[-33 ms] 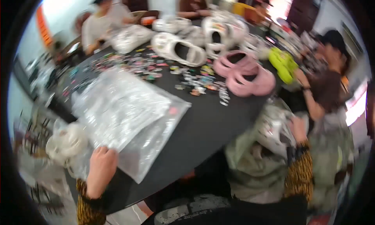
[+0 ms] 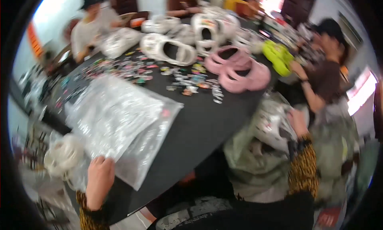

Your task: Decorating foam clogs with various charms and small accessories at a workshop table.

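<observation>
My left hand [image 2: 100,178] is closed on the near edge of a clear plastic bag [image 2: 119,118] lying flat on the dark table [image 2: 187,130]. At the right, my right hand [image 2: 298,123] grips the side of a white clog [image 2: 272,128] with small decorations; its fingertips are partly hidden. That clog is at the mouth of a greenish sack [image 2: 249,162], beside the table's edge. Left of my left hand, whitish clogs [image 2: 66,152] sit in a clear bag.
Pink clogs [image 2: 243,72] and several white clogs [image 2: 169,50] stand farther back. Small colourful charms [image 2: 119,68] lie scattered between them and the bag. A person [image 2: 329,70] at the right touches lime-green clogs [image 2: 278,58]. Other people sit across the table.
The whole picture has shifted left and slightly up. Both hands stay where they were on the plastic bag and the white clog.
</observation>
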`<act>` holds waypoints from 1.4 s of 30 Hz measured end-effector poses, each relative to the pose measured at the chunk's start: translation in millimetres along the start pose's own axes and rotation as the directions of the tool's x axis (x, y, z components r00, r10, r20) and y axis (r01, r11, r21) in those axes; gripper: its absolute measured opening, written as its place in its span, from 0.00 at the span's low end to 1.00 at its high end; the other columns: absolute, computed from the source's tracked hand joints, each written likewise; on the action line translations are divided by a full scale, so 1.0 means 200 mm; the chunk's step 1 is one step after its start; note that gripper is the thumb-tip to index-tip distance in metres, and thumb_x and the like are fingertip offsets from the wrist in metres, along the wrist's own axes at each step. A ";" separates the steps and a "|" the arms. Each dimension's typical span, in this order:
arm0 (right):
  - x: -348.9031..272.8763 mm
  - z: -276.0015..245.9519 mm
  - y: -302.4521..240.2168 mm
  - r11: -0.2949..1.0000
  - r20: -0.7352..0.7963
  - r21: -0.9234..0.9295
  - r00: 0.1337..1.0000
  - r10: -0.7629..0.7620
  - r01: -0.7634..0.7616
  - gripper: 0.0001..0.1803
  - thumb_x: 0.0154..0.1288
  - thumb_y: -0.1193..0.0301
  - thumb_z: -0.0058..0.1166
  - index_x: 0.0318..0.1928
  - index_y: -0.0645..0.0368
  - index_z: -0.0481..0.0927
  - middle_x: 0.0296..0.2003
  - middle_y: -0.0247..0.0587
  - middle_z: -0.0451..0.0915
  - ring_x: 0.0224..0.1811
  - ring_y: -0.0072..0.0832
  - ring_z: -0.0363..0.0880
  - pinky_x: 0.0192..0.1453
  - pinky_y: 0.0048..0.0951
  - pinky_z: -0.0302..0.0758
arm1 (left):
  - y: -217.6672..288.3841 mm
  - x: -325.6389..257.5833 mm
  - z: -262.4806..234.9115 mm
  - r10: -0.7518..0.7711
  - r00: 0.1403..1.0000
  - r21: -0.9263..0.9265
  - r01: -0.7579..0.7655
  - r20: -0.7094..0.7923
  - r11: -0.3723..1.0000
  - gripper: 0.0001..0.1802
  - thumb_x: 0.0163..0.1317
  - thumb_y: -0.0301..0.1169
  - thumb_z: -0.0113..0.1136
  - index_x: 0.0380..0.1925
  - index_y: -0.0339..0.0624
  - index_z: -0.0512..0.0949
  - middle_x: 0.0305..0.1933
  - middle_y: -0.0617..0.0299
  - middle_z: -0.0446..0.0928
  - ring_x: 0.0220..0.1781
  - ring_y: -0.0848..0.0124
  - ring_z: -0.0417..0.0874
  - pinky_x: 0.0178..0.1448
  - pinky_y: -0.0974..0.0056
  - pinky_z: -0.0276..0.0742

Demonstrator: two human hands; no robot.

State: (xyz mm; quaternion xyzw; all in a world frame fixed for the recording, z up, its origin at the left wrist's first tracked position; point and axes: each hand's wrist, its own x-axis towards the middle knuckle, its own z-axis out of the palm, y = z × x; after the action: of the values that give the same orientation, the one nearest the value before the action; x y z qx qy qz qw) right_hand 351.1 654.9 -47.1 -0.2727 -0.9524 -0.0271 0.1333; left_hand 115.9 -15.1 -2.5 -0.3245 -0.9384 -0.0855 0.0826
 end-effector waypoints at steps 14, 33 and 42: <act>-0.03 -0.52 -0.12 0.938 -0.337 0.315 0.908 0.251 -0.142 0.10 0.59 0.68 0.55 0.33 0.62 0.81 0.25 0.48 0.79 0.29 0.33 0.80 0.38 0.32 0.74 | 0.16 0.06 0.01 0.010 0.963 -0.238 0.057 0.271 0.970 0.19 0.53 0.27 0.63 0.47 0.34 0.77 0.27 0.46 0.74 0.28 0.53 0.77 0.36 0.53 0.72; 0.44 -0.99 -1.51 0.797 -0.337 0.388 0.876 -0.345 0.463 0.06 0.64 0.67 0.52 0.39 0.51 0.81 0.32 0.44 0.76 0.33 0.35 0.75 0.39 0.35 0.72 | 0.03 -0.07 0.28 0.206 0.977 -0.315 -0.182 0.047 0.932 0.11 0.52 0.31 0.55 0.26 0.33 0.80 0.30 0.43 0.81 0.36 0.47 0.84 0.38 0.49 0.79; 0.75 -0.72 -2.56 0.316 -0.478 0.583 0.630 -0.612 0.749 0.09 0.61 0.76 0.49 0.24 0.64 0.68 0.20 0.28 0.65 0.23 0.19 0.61 0.27 0.25 0.59 | 0.06 -0.12 0.27 0.225 0.974 -0.249 -0.216 0.008 0.944 0.12 0.55 0.33 0.58 0.28 0.32 0.79 0.34 0.49 0.79 0.37 0.54 0.82 0.41 0.55 0.76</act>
State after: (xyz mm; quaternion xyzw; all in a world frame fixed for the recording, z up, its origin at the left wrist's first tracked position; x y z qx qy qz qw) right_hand -6.6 278.2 143.4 0.2377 -0.8832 0.2848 0.2870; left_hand 137.0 -8.5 -59.7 -0.4368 -0.8795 -0.1857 0.0336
